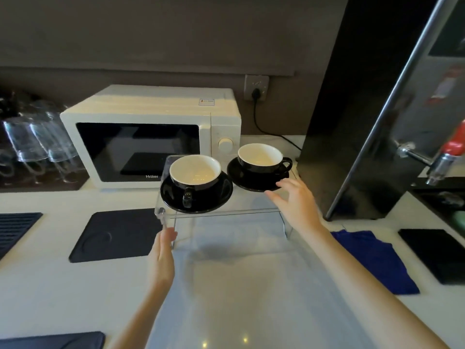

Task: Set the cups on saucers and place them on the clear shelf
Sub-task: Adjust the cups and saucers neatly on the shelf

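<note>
Two black cups with white insides stand on black saucers on top of the clear shelf (241,210). The left cup (195,172) sits on its saucer (219,195) with the handle towards me. The right cup (261,157) sits on its saucer (241,177) with the handle to the right. My right hand (294,200) hovers open just in front of the right saucer, fingers spread, holding nothing. My left hand (164,250) rests at the shelf's left front leg, fingertips against the clear wall.
A white microwave (151,127) stands right behind the shelf. Glasses (32,144) are at the far left. A tall dark appliance (352,109) with a tap is at the right. Dark mats (113,235) and a blue cloth (372,258) lie on the white counter.
</note>
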Motion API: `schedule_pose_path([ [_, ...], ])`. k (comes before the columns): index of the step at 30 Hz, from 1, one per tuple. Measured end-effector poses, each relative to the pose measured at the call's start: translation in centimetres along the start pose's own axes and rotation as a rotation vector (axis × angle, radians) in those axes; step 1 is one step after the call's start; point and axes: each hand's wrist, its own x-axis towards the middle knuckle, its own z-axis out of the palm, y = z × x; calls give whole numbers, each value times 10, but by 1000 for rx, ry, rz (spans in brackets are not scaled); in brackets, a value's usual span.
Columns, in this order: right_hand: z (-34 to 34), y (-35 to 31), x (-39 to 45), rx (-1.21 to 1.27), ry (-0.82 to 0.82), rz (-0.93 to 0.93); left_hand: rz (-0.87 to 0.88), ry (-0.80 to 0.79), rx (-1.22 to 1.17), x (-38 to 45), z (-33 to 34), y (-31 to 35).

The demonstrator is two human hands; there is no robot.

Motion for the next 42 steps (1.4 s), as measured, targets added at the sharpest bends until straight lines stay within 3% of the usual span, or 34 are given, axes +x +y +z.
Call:
schedule_pose_path([
  [4, 14, -4, -1, 71, 92, 78, -76, -44, 99, 10, 1, -25],
  [7, 15, -7, 0, 100, 131, 121, -11, -20, 173, 13, 2, -29],
  [20, 12, -11, -1, 198, 160, 129, 8, 13, 118, 18, 2, -31],
  [26, 11, -8, -3, 177, 121, 88, -34, 61, 73, 16, 6, -31],
  [33, 21, -9, -13, 54, 187, 51, -67, 154, 24, 13, 8, -26],
  [37, 22, -9, -11, -65, 208, 38, -25, 144, 101, 10, 8, -23],
  [42, 18, -9, -8, -41, 206, 72, -36, 120, 130, 10, 5, -25],
])
